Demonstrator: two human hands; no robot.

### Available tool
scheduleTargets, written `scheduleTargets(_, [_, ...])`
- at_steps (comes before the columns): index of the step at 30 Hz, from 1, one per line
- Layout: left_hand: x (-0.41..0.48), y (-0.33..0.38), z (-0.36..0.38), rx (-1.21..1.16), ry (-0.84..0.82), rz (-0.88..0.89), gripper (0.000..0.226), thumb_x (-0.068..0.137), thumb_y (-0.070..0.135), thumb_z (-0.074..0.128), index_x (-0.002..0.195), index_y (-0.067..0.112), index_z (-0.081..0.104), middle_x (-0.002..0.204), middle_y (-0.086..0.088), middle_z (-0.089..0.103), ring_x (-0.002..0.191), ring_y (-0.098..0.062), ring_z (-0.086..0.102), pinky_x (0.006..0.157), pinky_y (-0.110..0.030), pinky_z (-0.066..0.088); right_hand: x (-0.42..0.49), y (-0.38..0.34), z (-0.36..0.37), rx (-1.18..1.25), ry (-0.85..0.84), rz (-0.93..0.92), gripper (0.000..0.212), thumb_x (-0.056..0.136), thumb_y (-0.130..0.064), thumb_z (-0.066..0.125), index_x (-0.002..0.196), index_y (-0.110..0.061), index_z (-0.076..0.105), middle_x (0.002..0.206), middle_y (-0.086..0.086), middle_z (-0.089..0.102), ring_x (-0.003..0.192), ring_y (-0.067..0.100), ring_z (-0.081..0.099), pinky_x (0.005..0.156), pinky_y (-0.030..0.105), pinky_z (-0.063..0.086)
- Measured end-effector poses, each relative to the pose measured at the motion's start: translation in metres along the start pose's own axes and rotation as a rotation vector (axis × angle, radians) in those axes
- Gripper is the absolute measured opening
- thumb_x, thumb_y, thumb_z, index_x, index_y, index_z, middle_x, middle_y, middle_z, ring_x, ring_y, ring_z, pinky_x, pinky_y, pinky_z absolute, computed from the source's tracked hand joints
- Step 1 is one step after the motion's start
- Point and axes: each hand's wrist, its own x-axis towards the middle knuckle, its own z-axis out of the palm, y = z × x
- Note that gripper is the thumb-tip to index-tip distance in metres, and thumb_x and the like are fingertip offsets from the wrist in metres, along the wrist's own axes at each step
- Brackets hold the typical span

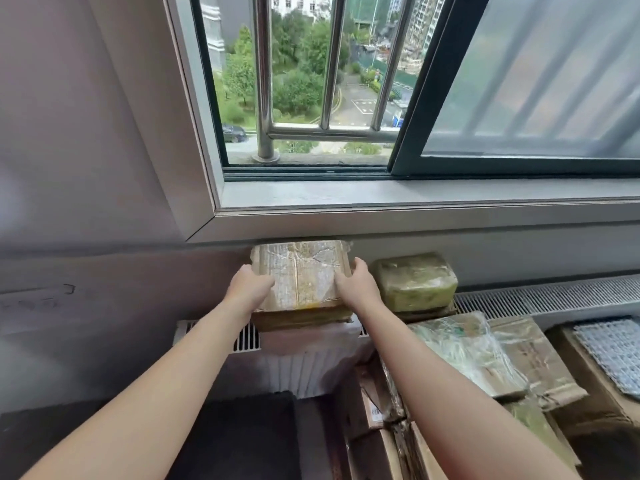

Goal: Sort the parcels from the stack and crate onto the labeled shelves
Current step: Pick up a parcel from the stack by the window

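A brown cardboard parcel (303, 271) wrapped in clear tape sits under the window sill, on top of another flat parcel and a white bundle (308, 355). My left hand (247, 287) grips its left edge and my right hand (356, 284) grips its right edge. A smaller greenish wrapped parcel (415, 282) stands just to the right. A stack of several taped parcels (485, 355) lies lower right, beside my right forearm.
The window sill (415, 216) overhangs the parcel closely. A white radiator grille (540, 296) runs along the wall. An open cardboard box with a blue mesh sheet (613, 355) is at the far right. Dark floor (242, 434) lies below.
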Motion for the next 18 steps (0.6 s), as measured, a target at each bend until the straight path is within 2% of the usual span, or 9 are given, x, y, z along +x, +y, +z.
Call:
scheduleTargets(1, [0.001, 0.001, -0.001, -0.029, -0.001, -0.007, 0.052, 0.088, 0.014, 0.052, 0.138, 0.005, 0.043, 0.131, -0.012, 0.050, 0.108, -0.034, 0.054, 0.079, -0.038, 0.046, 0.002, -0.001, 0.000, -0.013, 0.001, -0.004, 0.060, 0.097, -0.028, 0.047, 0.150, -0.009, 0.026, 0.146, 0.013, 0.047, 0.129, 0.031, 0.049, 0.104, 0.037, 0.039])
scheduleTargets(3, [0.000, 0.003, -0.006, -0.094, 0.014, -0.037, 0.009, 0.082, 0.016, 0.054, 0.091, 0.014, 0.056, 0.103, -0.010, 0.050, 0.088, -0.029, 0.050, 0.073, -0.034, 0.040, 0.004, -0.004, -0.002, -0.030, 0.010, -0.028, 0.051, 0.096, -0.028, 0.047, 0.143, -0.010, 0.039, 0.138, 0.012, 0.055, 0.122, 0.031, 0.053, 0.100, 0.036, 0.043])
scheduleTargets(5, [-0.001, 0.002, -0.010, -0.171, 0.021, -0.037, 0.019, 0.079, 0.017, 0.055, 0.070, 0.019, 0.038, 0.087, -0.007, 0.039, 0.083, -0.022, 0.039, 0.073, -0.037, 0.038, 0.004, -0.008, -0.002, -0.023, 0.018, -0.042, 0.054, 0.096, -0.032, 0.046, 0.145, -0.010, 0.039, 0.142, 0.012, 0.051, 0.127, 0.030, 0.050, 0.103, 0.036, 0.040])
scheduleTargets(8, [-0.012, 0.005, -0.025, -0.280, 0.074, -0.036, 0.016, 0.081, 0.028, 0.057, 0.088, 0.019, 0.045, 0.099, -0.006, 0.042, 0.087, -0.023, 0.042, 0.082, -0.041, 0.045, -0.003, -0.020, 0.002, 0.037, 0.047, -0.088, 0.058, 0.097, -0.039, 0.045, 0.149, -0.015, 0.035, 0.147, 0.011, 0.045, 0.133, 0.029, 0.044, 0.105, 0.036, 0.035])
scheduleTargets(10, [-0.017, 0.004, -0.037, -0.325, 0.089, -0.037, 0.046, 0.087, 0.034, 0.056, 0.129, 0.020, 0.043, 0.118, 0.000, 0.041, 0.108, -0.024, 0.046, 0.098, -0.047, 0.045, -0.009, -0.030, 0.009, 0.081, 0.070, -0.112, 0.058, 0.098, -0.045, 0.043, 0.149, -0.019, 0.034, 0.144, 0.013, 0.046, 0.131, 0.031, 0.044, 0.105, 0.038, 0.035])
scheduleTargets(11, [-0.019, 0.004, -0.044, -0.346, 0.088, -0.040, 0.057, 0.087, 0.039, 0.055, 0.139, 0.021, 0.038, 0.125, 0.003, 0.042, 0.116, -0.024, 0.046, 0.100, -0.049, 0.043, -0.013, -0.035, 0.012, 0.090, 0.074, -0.112, 0.059, 0.098, -0.047, 0.042, 0.149, -0.020, 0.033, 0.143, 0.014, 0.046, 0.130, 0.033, 0.045, 0.106, 0.038, 0.034])
scheduleTargets(13, [-0.021, 0.002, -0.057, -0.405, 0.064, -0.041, 0.056, 0.086, 0.049, 0.051, 0.134, 0.020, 0.047, 0.127, 0.005, 0.052, 0.109, -0.018, 0.053, 0.087, -0.042, 0.047, -0.021, -0.043, 0.018, 0.096, 0.072, -0.105, 0.060, 0.098, -0.052, 0.038, 0.149, -0.022, 0.033, 0.142, 0.016, 0.046, 0.130, 0.034, 0.045, 0.105, 0.038, 0.033])
scheduleTargets(15, [-0.030, -0.001, -0.070, -0.443, 0.058, -0.033, 0.038, 0.093, 0.047, 0.045, 0.115, 0.017, 0.054, 0.111, 0.005, 0.056, 0.093, -0.014, 0.051, 0.078, -0.035, 0.041, -0.029, -0.050, 0.025, 0.099, 0.077, -0.110, 0.059, 0.098, -0.055, 0.036, 0.146, -0.021, 0.038, 0.140, 0.017, 0.048, 0.128, 0.033, 0.046, 0.104, 0.038, 0.034])
scheduleTargets(18, [-0.038, -0.007, -0.085, -0.462, 0.060, -0.029, 0.038, 0.095, 0.046, 0.044, 0.118, 0.017, 0.054, 0.117, 0.002, 0.051, 0.105, -0.022, 0.044, 0.090, -0.047, 0.037, -0.044, -0.061, 0.035, 0.129, 0.122, -0.121, 0.052, 0.098, -0.052, 0.038, 0.136, -0.016, 0.047, 0.132, 0.019, 0.048, 0.119, 0.035, 0.050, 0.097, 0.035, 0.035])
